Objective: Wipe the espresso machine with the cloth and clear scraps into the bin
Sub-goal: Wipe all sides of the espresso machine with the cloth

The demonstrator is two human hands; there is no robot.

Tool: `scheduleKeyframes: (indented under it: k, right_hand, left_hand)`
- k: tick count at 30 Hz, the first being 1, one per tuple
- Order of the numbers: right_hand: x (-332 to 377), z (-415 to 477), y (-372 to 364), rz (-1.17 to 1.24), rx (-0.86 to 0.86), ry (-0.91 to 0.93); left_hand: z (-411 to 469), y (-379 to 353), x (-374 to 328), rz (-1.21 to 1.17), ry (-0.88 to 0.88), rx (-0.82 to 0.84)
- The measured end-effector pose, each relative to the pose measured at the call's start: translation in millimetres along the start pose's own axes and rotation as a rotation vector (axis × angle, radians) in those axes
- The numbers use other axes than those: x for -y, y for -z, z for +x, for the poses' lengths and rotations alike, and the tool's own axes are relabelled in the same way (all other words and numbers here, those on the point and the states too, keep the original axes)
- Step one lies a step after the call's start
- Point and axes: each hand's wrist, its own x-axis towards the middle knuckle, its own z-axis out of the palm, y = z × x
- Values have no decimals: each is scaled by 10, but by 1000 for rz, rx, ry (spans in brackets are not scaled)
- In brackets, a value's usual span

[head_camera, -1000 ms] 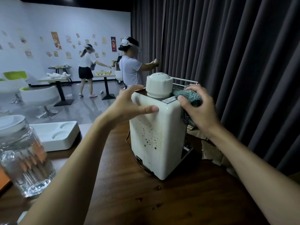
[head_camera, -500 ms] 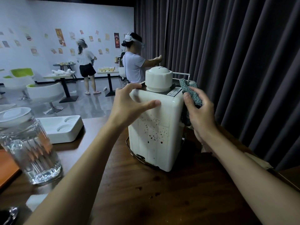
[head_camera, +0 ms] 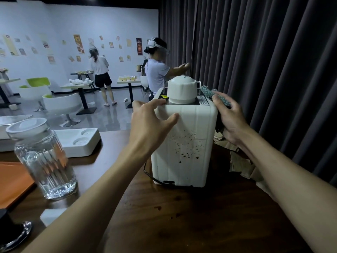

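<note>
On the dark wooden table [head_camera: 182, 225], in the head view, the white espresso machine [head_camera: 184, 143] stood upright with brown specks across its near face. My left hand [head_camera: 149, 123] lay spread against its upper left corner, bracing it. My right hand [head_camera: 229, 121] pressed the grey-green cloth [head_camera: 209, 92] to the machine's right side near the top, fingers closed over it. I judged the wiping under way; next the cloth needed to come round to the speckled face. No bin showed; crumpled paper [head_camera: 240, 163] lay right of the machine.
</note>
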Motion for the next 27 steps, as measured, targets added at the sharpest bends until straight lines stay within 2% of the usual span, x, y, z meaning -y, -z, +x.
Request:
scheduleKeyframes:
  k: [11,16,22,27]
  right_hand:
    - [121,135,94,80,42,-110]
    - [135,165,82,37,13,-95]
    - [271,41,93,-199,-156,118]
    - [471,-241,-16,-316,-46,336]
  left_hand:
    - [9,-16,-93,70,-35,3]
    - [70,87,40,-24,-76,77]
    - [192,121,145,-50,-183,145]
    - [256,91,121,-53,-289,127]
